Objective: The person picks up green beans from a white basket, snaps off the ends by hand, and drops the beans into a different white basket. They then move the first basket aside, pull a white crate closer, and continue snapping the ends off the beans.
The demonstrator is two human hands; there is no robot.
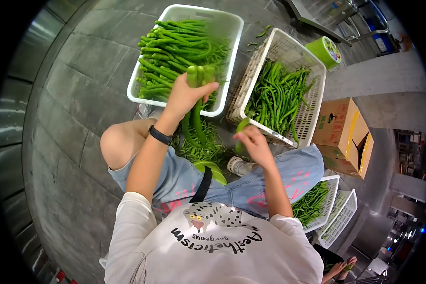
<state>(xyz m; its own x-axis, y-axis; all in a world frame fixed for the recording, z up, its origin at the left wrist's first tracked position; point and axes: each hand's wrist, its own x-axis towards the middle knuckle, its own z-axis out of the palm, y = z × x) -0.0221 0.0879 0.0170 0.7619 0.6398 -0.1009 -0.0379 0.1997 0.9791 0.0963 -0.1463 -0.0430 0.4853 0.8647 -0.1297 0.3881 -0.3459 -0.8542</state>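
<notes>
My left hand (pixel 187 94) is wrapped round several long green peppers (pixel 197 118), which hang down below it at the near edge of a white bin (pixel 132 87). Many more long green peppers (pixel 163 52) lie in that bin. My right hand (pixel 253 142) is closed on a green pepper (pixel 242 125), beside the near corner of a white slatted crate (pixel 317 94). Thin green peppers (pixel 279 94) fill much of the crate. Between my legs, a heap of green trimmings (pixel 201 150) lies on the floor.
A cardboard box (pixel 331 125) stands right of the crate, with a green round tub (pixel 324 52) behind it. White baskets (pixel 333 189) with green peppers are beside my right leg. Another person's hands (pixel 348 266) show at the lower right. A metal table (pixel 312 19) stands at the top.
</notes>
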